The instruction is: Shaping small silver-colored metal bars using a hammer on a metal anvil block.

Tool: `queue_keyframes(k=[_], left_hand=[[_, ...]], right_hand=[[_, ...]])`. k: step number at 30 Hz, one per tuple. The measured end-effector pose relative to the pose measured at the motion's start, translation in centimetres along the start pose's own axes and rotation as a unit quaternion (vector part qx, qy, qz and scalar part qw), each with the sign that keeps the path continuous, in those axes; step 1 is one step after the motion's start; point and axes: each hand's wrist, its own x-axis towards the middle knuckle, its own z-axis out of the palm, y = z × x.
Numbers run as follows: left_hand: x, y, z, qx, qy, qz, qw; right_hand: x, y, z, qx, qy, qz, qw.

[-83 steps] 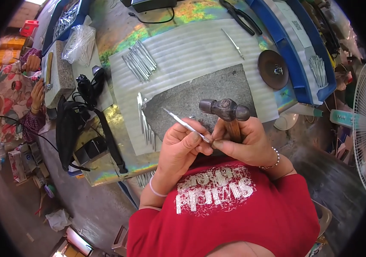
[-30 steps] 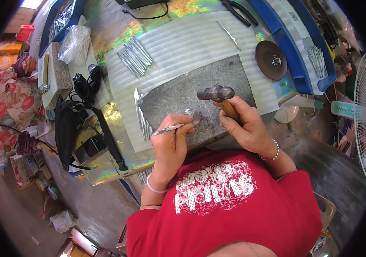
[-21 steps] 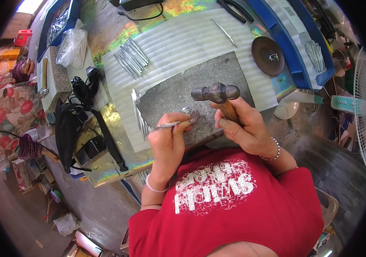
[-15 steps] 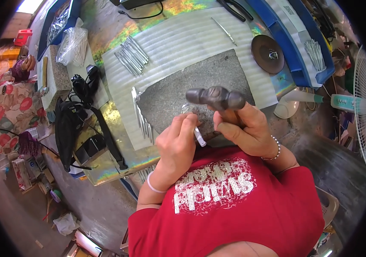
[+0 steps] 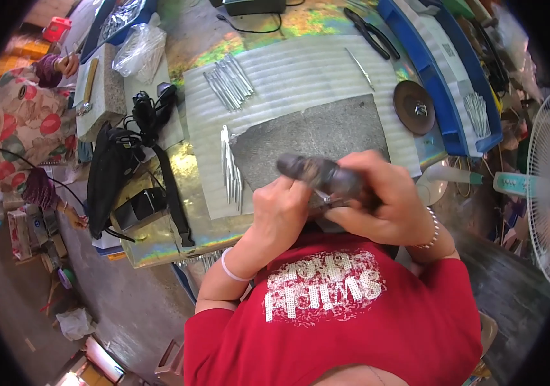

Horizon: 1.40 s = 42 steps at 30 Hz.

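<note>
A hammer (image 5: 317, 174) with a dark, rounded metal head is gripped in my right hand (image 5: 391, 206), its head blurred over the near edge of a grey stone slab (image 5: 313, 138). My left hand (image 5: 278, 215) is closed, fingers pinched, just left of the hammer head. The silver metal piece that showed at its fingers half a second ago is now hidden behind the hammer and hands. Bundles of silver rods (image 5: 229, 82) lie on white foam sheeting (image 5: 275, 67), with more rods (image 5: 230, 170) left of the slab.
Right of the slab are a brown round dish (image 5: 414, 106), black-handled pliers (image 5: 371, 33) and a long blue tray (image 5: 445, 109). A black bag with straps (image 5: 117, 174) lies left. A fan (image 5: 545, 190) stands far right. Another person's hand (image 5: 67, 64) is at far left.
The hammer head has tilted and dropped closer to my left hand, and now blurs. My right hand has turned with it. The whole view has shifted, moving the table rightward and down.
</note>
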Motion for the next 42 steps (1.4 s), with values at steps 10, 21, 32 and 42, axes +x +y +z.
queue_keyframes(k=[10,21,32,42], left_hand=[[0.0,-0.7,0.4,-0.054,0.015,-0.008,0.998],[-0.2,-0.9,0.6,-0.021,-0.016,-0.037,0.999],[0.1,-0.3,0.2,-0.061,0.014,-0.031,0.998],[0.7,-0.4,0.2,-0.064,0.016,-0.019,0.998]], right_hand=[[-3.0,-2.0,-2.9,-0.113,-0.064,-0.073,0.989],[-3.2,-2.9,-2.7,-0.182,-0.060,-0.078,0.978],[-3.4,-6.4,-4.1,-0.383,-0.163,-0.066,0.907],[-4.5,-9.2,-4.3,-0.038,0.114,-0.091,0.989]])
